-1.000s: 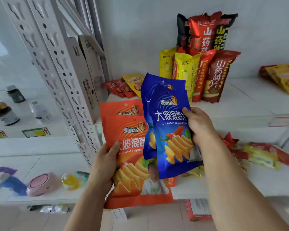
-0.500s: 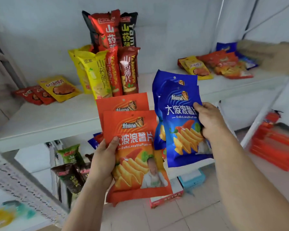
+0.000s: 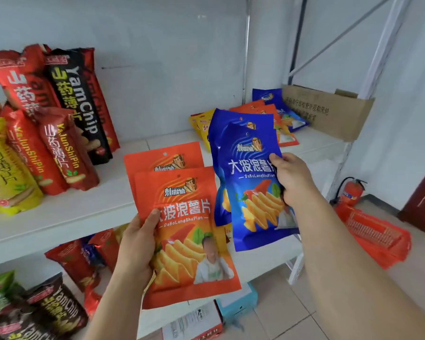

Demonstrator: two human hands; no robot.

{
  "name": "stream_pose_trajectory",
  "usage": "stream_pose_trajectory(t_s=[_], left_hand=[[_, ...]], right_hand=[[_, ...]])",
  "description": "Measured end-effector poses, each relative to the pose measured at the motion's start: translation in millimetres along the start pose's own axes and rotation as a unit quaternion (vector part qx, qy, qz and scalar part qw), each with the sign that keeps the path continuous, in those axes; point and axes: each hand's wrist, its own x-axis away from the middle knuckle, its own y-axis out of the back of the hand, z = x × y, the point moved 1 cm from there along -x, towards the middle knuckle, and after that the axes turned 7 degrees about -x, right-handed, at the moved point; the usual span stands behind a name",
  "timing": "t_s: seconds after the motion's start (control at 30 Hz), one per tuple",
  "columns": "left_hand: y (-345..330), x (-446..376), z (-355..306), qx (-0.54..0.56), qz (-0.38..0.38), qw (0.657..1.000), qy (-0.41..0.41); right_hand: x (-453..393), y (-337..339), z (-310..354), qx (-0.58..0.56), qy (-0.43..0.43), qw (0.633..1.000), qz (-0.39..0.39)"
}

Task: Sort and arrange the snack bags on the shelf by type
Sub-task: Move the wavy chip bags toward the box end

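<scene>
My left hand [image 3: 135, 249] grips two orange chip bags [image 3: 187, 231] by their left edge, one stacked behind the other, in front of the white shelf [image 3: 66, 214]. Two blue chip bags [image 3: 248, 182] are held by my right hand [image 3: 292, 180] at their right edge, a little higher and nearer the shelf's right part. At the back right of the shelf lies a loose pile of orange, blue and yellow bags [image 3: 277, 119]. Tall yam chip bags [image 3: 47, 133] in red, black and yellow lean against the wall at the left.
A cardboard box [image 3: 329, 111] sits at the shelf's far right end by the metal upright. More yam chip bags [image 3: 42, 305] fill the lower shelf at left. A fire extinguisher [image 3: 351, 190], red packages [image 3: 375, 236] and small boxes [image 3: 199, 322] lie on the tiled floor.
The view has swung right along the shelf, from the left upright to the right end. Both hands keep their bags; the blue ones have moved toward the pile at the right.
</scene>
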Motion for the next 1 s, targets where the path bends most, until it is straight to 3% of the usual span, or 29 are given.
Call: stream_pose_trajectory(t_s=[0.5,1.0], left_hand=[[-165.2,-162.3,-38.6,-0.002,0.013,0.999,-0.041],[-286.3,-249.7,-72.2,0.037,-0.123,0.990,-0.064]], right_hand=[[-233.2,10.0,29.4,-0.052,0.000,0.999,-0.002],[-445.2,-11.3,56.2,-0.038,-0.010,0.994,0.099]])
